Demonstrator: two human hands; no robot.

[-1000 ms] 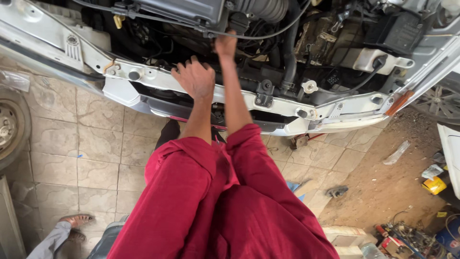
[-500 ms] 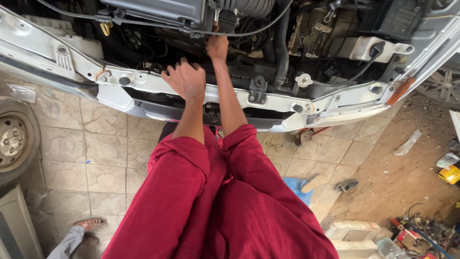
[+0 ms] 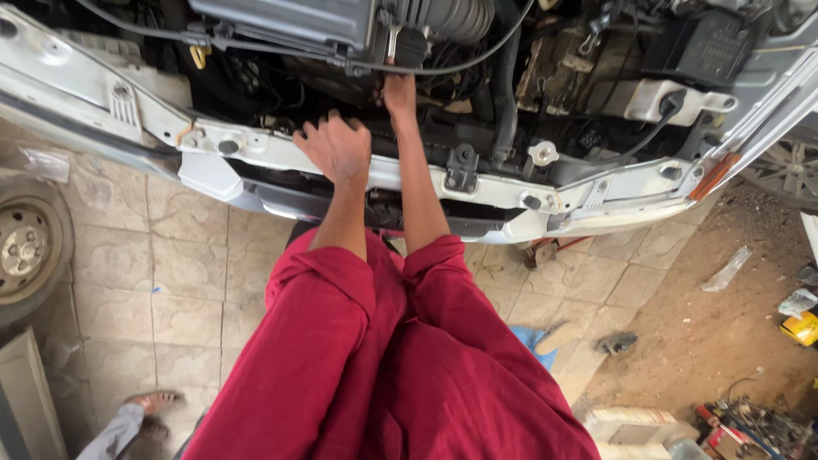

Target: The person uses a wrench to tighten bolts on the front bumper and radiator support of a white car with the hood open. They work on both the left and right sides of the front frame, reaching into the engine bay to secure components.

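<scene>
Head view, right hand (image 3: 399, 92) fingertips hidden in engine bay (image 3: 358, 77), grip unclear

Pale stone tiles (image 3: 111, 281) cover the floor, giving way to bare dirt (image 3: 724, 332) at three o'clock. A wheel (image 3: 25, 251) rests at nine, scattered litter (image 3: 797, 315) toward four.

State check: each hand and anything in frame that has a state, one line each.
left hand: fingers curled, resting on the front crossmember
right hand: reaching into the engine bay, fingertips hidden
engine bay: open, hoses and wiring exposed
hood latch: mounted on the crossmember, nothing in it
loose wheel: off the car, at the floor's edge
</scene>
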